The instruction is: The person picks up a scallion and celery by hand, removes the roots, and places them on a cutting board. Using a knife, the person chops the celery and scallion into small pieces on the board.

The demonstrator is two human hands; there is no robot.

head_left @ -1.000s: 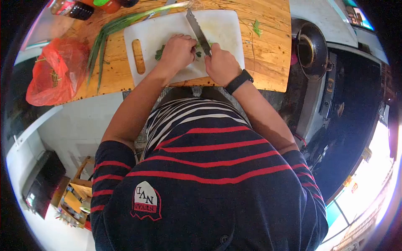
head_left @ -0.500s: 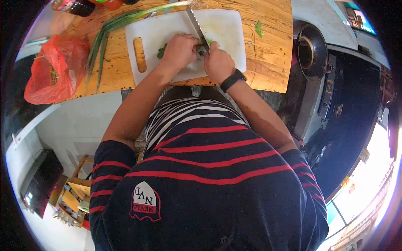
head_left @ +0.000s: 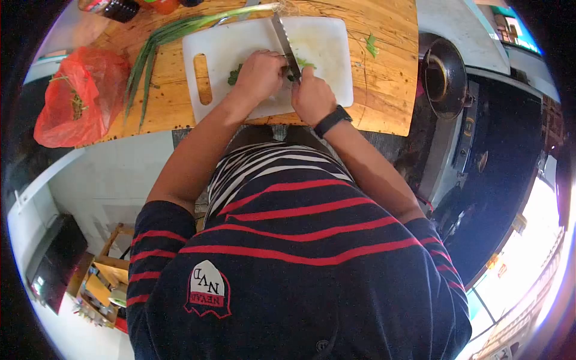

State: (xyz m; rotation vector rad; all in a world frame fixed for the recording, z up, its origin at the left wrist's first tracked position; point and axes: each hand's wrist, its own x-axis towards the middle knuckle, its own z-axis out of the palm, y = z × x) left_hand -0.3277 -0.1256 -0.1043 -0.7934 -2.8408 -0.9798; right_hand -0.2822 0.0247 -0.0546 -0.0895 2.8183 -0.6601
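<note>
A white cutting board [head_left: 225,45] lies on the wooden table. My right hand [head_left: 314,95] is closed around the handle of a knife [head_left: 284,41], whose long blade points away from me across the board. Just left of the blade, my left hand [head_left: 260,73] is closed, with curled fingers pressing leafy greens [head_left: 234,75] onto the board. Dark leaves stick out on its left side, and the rest is hidden under the hand. Small light-green cut pieces [head_left: 305,63] lie right of the blade.
Spring onions [head_left: 174,30] lie along the board's left and far side. A red plastic bag [head_left: 84,90] with plant scraps sits at the table's left edge. A leaf [head_left: 371,45] rests right of the board. Bottles [head_left: 117,8] stand at the back left. A black wok [head_left: 445,78] is off to the right.
The knife and right hand have shifted very slightly toward me. More of the light-green pieces show right of the blade. The left hand stays about where it was on the greens.
</note>
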